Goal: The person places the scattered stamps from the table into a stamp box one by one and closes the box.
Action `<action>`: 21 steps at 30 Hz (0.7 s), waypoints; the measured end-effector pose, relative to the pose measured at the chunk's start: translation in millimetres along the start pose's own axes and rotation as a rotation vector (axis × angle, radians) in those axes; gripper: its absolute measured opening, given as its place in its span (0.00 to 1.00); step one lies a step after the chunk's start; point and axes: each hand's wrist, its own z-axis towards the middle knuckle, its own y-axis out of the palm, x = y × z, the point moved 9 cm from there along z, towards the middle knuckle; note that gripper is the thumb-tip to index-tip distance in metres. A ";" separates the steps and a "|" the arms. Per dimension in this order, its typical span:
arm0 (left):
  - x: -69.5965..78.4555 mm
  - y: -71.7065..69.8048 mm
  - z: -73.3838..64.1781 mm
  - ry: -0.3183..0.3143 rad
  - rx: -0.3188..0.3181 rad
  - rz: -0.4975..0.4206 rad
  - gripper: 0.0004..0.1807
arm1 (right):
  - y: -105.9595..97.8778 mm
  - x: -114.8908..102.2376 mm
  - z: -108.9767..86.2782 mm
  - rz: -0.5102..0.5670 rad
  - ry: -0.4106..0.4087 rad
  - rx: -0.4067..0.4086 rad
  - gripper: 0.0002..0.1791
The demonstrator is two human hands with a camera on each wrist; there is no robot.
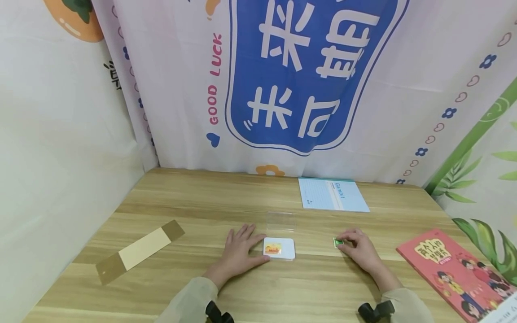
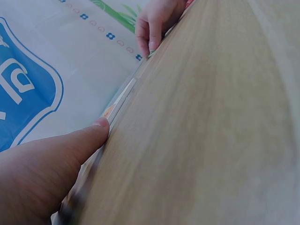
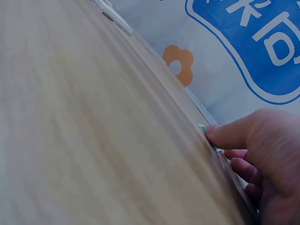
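Observation:
A flat white piece with rounded corners [image 1: 287, 248] lies mid-table, with a small yellow-orange picture [image 1: 272, 248] on its left half. My left hand [image 1: 241, 253] rests beside it with fingers spread, thumb and index finger at its left edge. In the left wrist view the left thumb [image 2: 89, 140] touches the side of this piece. To the right, my right hand [image 1: 359, 246] pinches a small green picture card [image 1: 337, 242] with a pale border, low at the tabletop. The right wrist view shows the thumb [image 3: 229, 135] on the green card, which is mostly hidden.
Behind the white piece lies a clear plastic rectangle [image 1: 280, 221]. A light blue notebook [image 1: 323, 195] is at the back, and a red picture book [image 1: 452, 273] at the right. A brown and cream strip [image 1: 141, 251] lies at the left of the wooden table [image 1: 210, 193].

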 end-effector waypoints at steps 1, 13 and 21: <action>0.2 -0.2 0.0 0.002 0.001 0.000 0.35 | 0.0 -0.2 0.0 0.000 0.002 -0.002 0.09; 0.9 -0.4 0.1 0.001 0.002 -0.009 0.35 | 0.7 -1.1 0.7 -0.028 0.025 -0.016 0.13; 0.9 -0.5 0.0 0.005 0.003 -0.012 0.35 | 0.5 -0.8 0.5 -0.042 0.003 -0.016 0.10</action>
